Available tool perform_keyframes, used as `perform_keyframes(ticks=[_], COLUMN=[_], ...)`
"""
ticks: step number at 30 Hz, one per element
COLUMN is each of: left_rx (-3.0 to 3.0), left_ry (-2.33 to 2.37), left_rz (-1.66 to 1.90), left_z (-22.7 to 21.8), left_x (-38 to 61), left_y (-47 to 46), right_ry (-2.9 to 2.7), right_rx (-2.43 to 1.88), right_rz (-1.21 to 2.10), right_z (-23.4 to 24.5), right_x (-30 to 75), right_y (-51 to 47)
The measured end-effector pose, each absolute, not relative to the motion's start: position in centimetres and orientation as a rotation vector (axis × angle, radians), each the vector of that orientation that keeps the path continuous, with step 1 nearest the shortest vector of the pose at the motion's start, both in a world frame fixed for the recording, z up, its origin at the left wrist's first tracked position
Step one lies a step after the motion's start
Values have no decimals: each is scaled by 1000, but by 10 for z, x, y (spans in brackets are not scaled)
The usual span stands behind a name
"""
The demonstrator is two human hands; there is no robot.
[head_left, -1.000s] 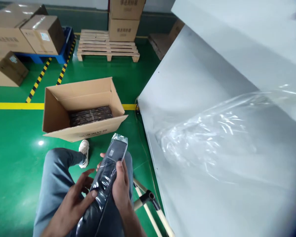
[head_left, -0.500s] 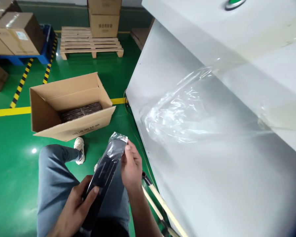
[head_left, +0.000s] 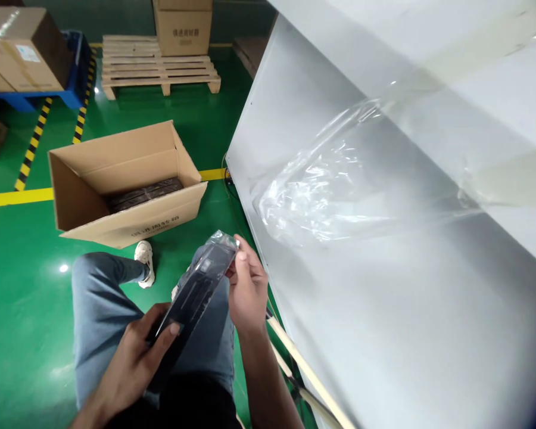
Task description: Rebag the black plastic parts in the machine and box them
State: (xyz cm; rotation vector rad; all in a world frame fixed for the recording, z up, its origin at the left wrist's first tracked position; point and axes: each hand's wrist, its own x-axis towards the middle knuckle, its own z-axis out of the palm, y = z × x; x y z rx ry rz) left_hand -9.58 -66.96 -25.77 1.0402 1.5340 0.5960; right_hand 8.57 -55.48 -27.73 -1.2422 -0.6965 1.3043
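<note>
A long, flat black item in a clear plastic bag (head_left: 196, 292) slants across my lap; what the item is, I cannot make out. Around its lower part my left hand (head_left: 140, 351) is closed, thumb on top. At the upper end my right hand (head_left: 248, 286) pinches the loose edge of the clear plastic between thumb and fingers. Beyond my knees an open cardboard box (head_left: 161, 223) stands on the floor, with several dark, plastic-wrapped items (head_left: 147, 193) lying at its bottom.
To the right rises a large white panel (head_left: 339, 310) with a clear plastic bag (head_left: 312, 196) taped on it. Pale poles (head_left: 304, 363) lean by my right forearm. Behind stand a wooden pallet (head_left: 129, 65) with cartons (head_left: 185, 33) and a blue pallet (head_left: 74, 89) with boxes (head_left: 27, 53).
My right hand has moved slightly right and up, drawing the plastic edge outward from the bagged item. My left hand keeps its hold. The view has shifted a little.
</note>
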Motion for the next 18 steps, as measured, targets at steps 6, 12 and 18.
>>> perform_keyframes(ticks=[6,12,18], left_rx=[877,890,771], left_ry=[1621,1751,1683], left_rz=[775,905,956], left_z=[-255,-247,-257], left_x=[-91,-82,-90], left_y=[-662,-656,-652], right_ry=[-966,-1014,-999], right_rx=[-1141,-1181,-1188], right_rz=[1536,1554,1572], right_z=[-274,-275,-279], right_x=[68,59,61], right_y=[-582,-595,-591])
